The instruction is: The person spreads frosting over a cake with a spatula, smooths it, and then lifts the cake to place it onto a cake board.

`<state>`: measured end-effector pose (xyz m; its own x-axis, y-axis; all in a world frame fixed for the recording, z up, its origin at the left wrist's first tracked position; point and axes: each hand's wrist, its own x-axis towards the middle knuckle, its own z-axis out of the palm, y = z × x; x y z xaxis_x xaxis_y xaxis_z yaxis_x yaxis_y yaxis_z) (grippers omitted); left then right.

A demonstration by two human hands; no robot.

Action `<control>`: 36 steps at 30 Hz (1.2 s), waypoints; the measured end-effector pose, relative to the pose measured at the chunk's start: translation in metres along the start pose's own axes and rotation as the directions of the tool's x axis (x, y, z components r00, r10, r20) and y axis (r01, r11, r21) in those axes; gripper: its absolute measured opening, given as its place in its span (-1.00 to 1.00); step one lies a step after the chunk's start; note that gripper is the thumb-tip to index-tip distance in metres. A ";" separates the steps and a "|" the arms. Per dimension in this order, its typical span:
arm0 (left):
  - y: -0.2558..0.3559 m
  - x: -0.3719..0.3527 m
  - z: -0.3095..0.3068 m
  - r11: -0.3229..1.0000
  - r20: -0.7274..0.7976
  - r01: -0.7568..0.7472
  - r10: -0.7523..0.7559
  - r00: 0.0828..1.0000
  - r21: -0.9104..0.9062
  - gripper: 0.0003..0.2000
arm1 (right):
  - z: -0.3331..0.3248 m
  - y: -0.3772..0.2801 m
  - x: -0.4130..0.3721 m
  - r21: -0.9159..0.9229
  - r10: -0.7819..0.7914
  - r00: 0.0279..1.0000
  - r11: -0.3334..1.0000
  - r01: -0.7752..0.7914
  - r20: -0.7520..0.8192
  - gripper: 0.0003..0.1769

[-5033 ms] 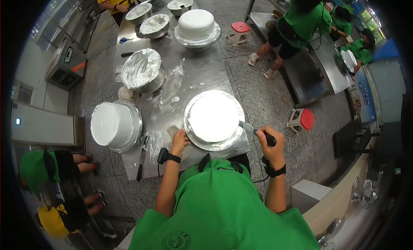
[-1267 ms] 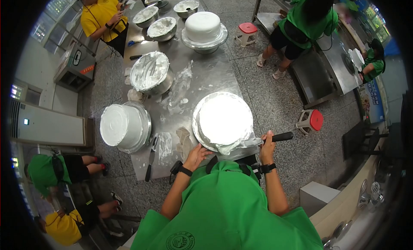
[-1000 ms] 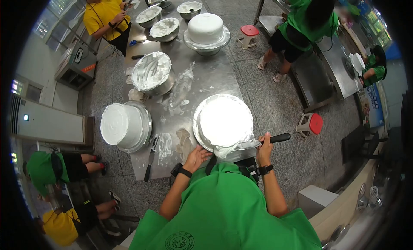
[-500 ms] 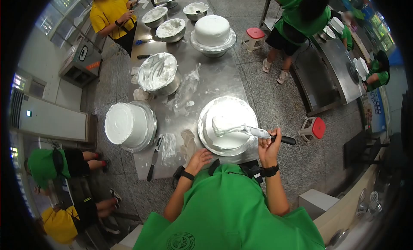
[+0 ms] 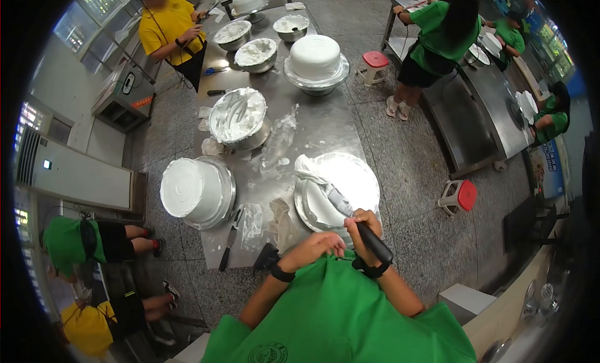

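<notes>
Spreading judged in hand: right hand [image 5: 361, 225] grasps spatula [image 5: 338, 199] across cake [image 5: 355, 177], left hand [image 5: 317, 243] loosely curled, apparently empty; next calls for levelling the cream lump [image 5: 308, 168].

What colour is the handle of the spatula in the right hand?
Black; the handle, gripped by the right hand, shows best in the head view.

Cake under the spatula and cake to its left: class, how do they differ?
The near cake has cream heaped at one edge; the left cake has a level top. The right hand holds a spatula on the near cake; nothing touches the left cake. Both are white.
</notes>
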<state>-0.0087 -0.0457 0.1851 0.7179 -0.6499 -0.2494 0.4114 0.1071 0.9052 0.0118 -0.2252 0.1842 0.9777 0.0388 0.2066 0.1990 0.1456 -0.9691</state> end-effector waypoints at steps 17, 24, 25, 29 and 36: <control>0.004 0.003 0.046 0.923 -0.081 -0.069 0.042 0.996 -0.379 -0.68 | -0.003 -0.013 0.025 -0.571 -0.275 0.915 0.717 0.401 0.297 -0.52; 0.025 -0.010 0.010 0.829 -0.411 -0.405 0.239 0.880 -0.385 -0.68 | 0.007 -0.022 0.032 -0.499 -0.364 0.846 0.689 0.526 0.389 -0.37; 0.030 -0.009 -0.004 0.841 -0.533 -0.430 0.210 0.820 -0.329 -0.68 | 0.007 -0.023 0.029 -0.513 -0.327 0.867 0.706 0.488 0.376 -0.39; 0.020 -0.005 -0.091 0.914 -0.838 -0.368 0.333 0.433 0.173 -0.70 | -0.008 -0.018 0.012 -0.541 -0.231 0.916 0.749 0.383 0.328 -0.45; -0.063 0.005 -0.228 0.765 -0.804 0.258 0.588 0.090 0.589 -0.66 | -0.033 -0.013 -0.021 -0.568 -0.064 0.947 0.786 0.243 0.316 -0.62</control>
<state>0.0971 0.1153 0.0487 0.7578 0.6093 0.2336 0.1695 -0.5294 0.8312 -0.0088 -0.2608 0.1876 0.8913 0.3398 0.3002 0.4324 -0.4378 -0.7883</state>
